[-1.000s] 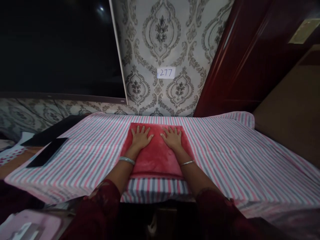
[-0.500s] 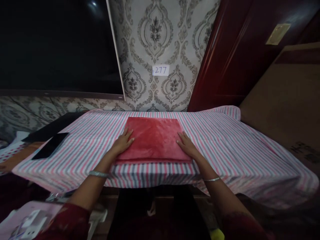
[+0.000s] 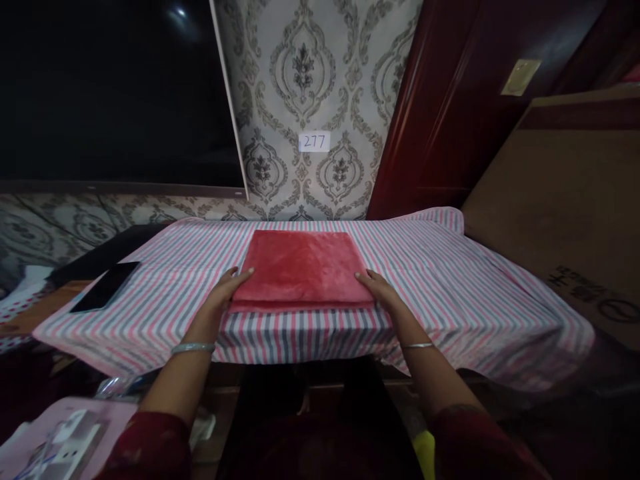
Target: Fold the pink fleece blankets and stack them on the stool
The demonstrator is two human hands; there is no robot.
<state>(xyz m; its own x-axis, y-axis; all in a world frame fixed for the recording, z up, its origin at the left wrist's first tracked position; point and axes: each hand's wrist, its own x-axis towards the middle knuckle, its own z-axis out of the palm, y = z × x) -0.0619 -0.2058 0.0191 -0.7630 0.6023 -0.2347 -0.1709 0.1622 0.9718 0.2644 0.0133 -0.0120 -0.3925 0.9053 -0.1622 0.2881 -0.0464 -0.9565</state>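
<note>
A folded red plush cloth lies flat on the striped tablecloth, its layered folded edge towards me. My left hand, with a bangle on the wrist, clasps the cloth's left side. Its thumb rests on top and the other fingers lie along the outer edge. On the right side, my right hand takes hold in the same way, thumb over the top near the edge. The undersides of the fingers are partly hidden.
A dark phone lies at the table's left end. The large screen hangs behind it. A cardboard box stands at the right, by a dark red door. A paper marked 277 is on the wall.
Both hands have shifted from lying flat on top of the red cloth to its left and right sides. The camera view has turned slightly to the right.
</note>
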